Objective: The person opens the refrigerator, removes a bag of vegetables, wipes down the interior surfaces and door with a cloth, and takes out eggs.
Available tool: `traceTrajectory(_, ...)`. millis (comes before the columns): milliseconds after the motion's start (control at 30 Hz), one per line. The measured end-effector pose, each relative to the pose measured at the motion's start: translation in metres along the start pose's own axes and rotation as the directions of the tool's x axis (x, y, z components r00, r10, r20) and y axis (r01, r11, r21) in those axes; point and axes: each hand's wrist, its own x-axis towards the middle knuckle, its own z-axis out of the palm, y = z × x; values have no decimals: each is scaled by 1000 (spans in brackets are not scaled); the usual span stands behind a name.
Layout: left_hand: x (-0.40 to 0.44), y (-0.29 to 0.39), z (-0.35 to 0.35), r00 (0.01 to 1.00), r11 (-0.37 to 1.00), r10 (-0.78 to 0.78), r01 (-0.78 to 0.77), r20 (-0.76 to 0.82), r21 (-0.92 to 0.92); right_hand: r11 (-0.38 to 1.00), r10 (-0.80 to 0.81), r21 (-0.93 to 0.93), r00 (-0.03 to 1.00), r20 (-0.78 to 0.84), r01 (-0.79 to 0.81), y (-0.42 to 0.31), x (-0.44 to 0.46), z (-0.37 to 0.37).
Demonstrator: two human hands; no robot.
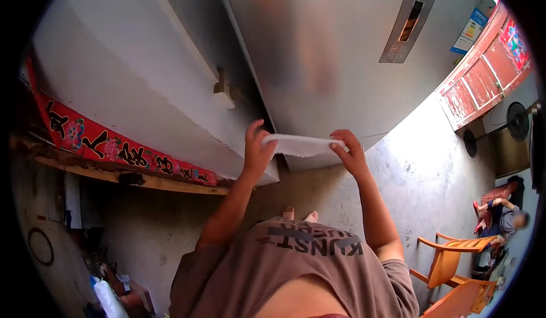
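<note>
The left hand and right hand pinch opposite ends of the white cloth, in front of the fridge. This two-point grip likely keeps the upper edge taut; the lower edge hangs unsupported.

"Haier" stands on the grey fridge panel, "KUNST" on the brown shirt, "人家" on the red banner.

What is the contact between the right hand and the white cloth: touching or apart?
Touching. The head view shows the right hand pinching one end of the white cloth between thumb and fingers.
</note>
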Motion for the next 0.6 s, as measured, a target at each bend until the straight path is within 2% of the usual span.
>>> traceTrajectory(33,8,7,-13,995,966,-46,22,-85,-259,969,196,144,979,57,-203,-4,4,13)
traceTrajectory(67,17,15,-24,980,861,-115,18,-160,-508,880,370,262,918,146,-396,-9,9,23)
traceTrajectory(100,34,43,28,967,769,-151,-17,-207,-639,916,377,90,915,146,-392,-9,19,-31)
traceTrajectory(167,52,43,-12,970,489,-239,72,-55,-869,968,109,234,991,-76,-88,-43,37,15)
traceTrajectory(233,60,33,-16,982,510,-174,27,-73,-860,967,103,245,989,-104,-75,-59,48,28)
traceTrajectory(300,66,30,-14,973,446,-212,16,-89,-895,966,117,253,969,-217,-60,-65,54,32)
traceTrajectory(333,67,28,-17,975,445,-204,12,-88,-895,967,113,250,968,-225,-55,-70,53,34)
traceTrajectory(400,70,28,-18,965,407,-260,76,-36,-910,979,107,201,938,-329,-41,-78,51,30)
traceTrajectory(567,57,26,-18,962,432,-262,48,-74,-901,994,16,102,916,-401,27,-100,28,21)
traceTrajectory(600,51,22,-14,965,415,-263,105,-9,-904,996,7,85,915,-403,29,-106,26,18)
